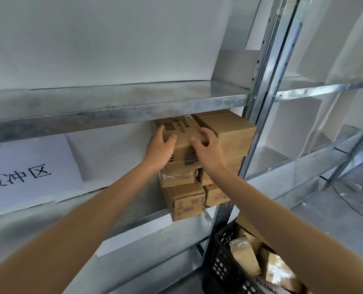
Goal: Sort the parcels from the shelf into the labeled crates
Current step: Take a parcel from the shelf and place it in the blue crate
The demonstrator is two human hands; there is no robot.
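Arms (76,225): both stretched to shelf (112,107)
Crate (221,262): several parcels (244,257) inside, judged sorted
Left hand (160,145): grips top parcel (182,134), left side
Right hand (206,145): grips its right side
Stack (182,200): beneath it on shelf, unsorted

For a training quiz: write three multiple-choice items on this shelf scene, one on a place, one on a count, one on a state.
1. Where is the crate? A on the top shelf; B below right of the boxes; C under the sign.
2. How many hands hold the top box? A none; B one; C two.
3. The top box is: A taped shut; B flaps open; C torn.
Key: B, it sits low at right; C, left hand and right hand both grip it; A, tape on its closed front.
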